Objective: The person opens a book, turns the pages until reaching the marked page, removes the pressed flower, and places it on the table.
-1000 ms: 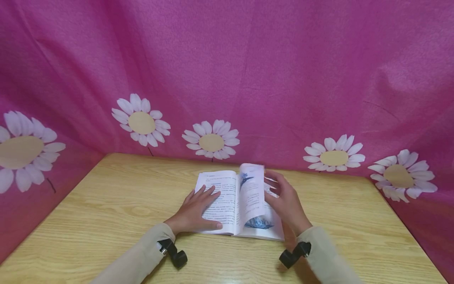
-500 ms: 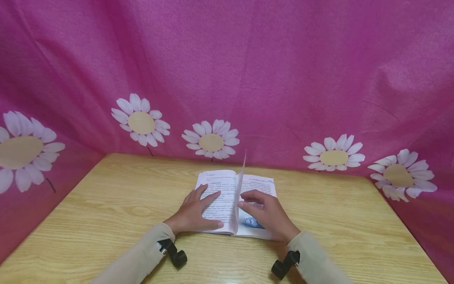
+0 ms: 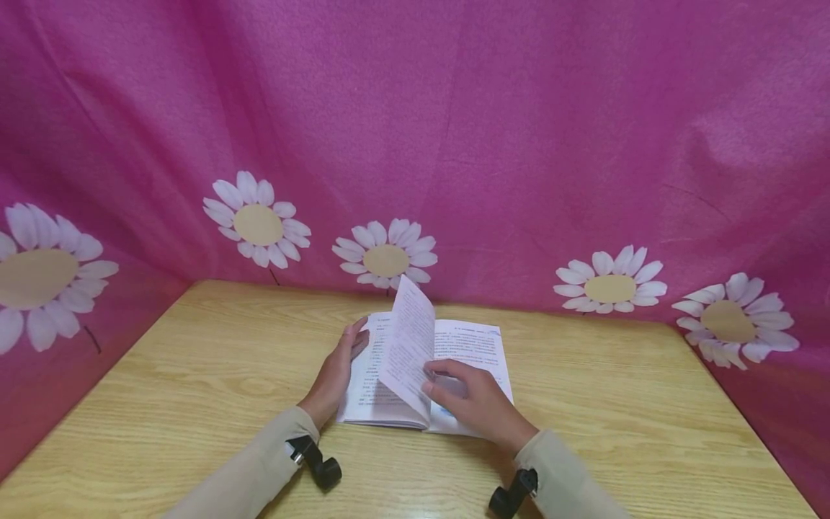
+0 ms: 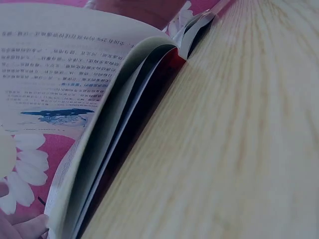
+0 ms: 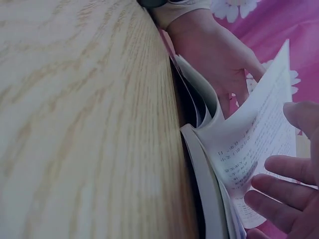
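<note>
An open book (image 3: 470, 342) with printed pages lies on the table. One page (image 3: 410, 346) stands raised, leaning left over the left-hand pages. My right hand (image 3: 483, 400) is above the right-hand page, its thumb and index finger close to the raised page near the spine. In the right wrist view its fingers (image 5: 281, 186) are spread beside that page; whether they touch it is unclear. My left hand (image 3: 333, 375) stands along the book's left edge with fairly straight fingers. Its fingertips (image 4: 30, 226) are at the page edge in the left wrist view; its thumb is hidden.
A wood-grain table (image 3: 214, 389) bears the book. Behind it hangs a pink curtain (image 3: 506, 144) with large white daisies (image 3: 385, 259). A black device is strapped to each sleeved wrist.
The page has swung from the right side, through upright, to lean left. My right hand has moved left to the spine. My left hand has shifted from flat on the page to the left edge.
</note>
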Motion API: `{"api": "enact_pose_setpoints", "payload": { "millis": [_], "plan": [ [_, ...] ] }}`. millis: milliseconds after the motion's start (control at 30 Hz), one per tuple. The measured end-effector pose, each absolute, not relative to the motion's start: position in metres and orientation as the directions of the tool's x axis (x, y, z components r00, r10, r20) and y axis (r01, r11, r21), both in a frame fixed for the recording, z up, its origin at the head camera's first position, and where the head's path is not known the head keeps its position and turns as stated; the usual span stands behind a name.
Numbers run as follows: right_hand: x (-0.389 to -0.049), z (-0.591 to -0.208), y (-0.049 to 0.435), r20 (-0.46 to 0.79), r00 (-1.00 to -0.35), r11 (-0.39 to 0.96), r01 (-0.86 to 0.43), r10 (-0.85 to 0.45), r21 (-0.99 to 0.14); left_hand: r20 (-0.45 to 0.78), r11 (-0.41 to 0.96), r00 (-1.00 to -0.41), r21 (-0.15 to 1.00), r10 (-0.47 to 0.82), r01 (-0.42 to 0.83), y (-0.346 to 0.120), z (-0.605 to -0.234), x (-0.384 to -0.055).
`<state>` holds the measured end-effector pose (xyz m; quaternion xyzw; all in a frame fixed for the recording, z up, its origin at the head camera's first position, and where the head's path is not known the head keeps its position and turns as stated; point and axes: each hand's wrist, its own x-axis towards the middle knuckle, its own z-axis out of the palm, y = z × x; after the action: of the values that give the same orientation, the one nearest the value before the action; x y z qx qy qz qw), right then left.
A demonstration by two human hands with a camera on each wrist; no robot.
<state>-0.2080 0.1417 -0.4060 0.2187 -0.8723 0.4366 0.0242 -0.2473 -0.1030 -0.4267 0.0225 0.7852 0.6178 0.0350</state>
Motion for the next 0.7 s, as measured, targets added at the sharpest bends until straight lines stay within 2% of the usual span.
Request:
{"api": "enact_pose_setpoints", "payload": {
  "millis": [333, 700],
  "plan": [
    [-0.2058, -0.4101, 0.1397, 0.227, -0.861, 0.500, -0.458, -0.456, -0.734, -0.033, 0.125, -0.999, 0.992, 0.032, -0.029, -0.1032, -0.4269, -0.2489],
    [-0.2034, -0.4120, 0.1383, 0.216, -0.798, 0.506, -0.539, -0.562, -0.674, -0.071, 0.206, -0.997, 0.976, 0.007, -0.067, -0.1028, -0.4245, -0.2492]
  ]
}}
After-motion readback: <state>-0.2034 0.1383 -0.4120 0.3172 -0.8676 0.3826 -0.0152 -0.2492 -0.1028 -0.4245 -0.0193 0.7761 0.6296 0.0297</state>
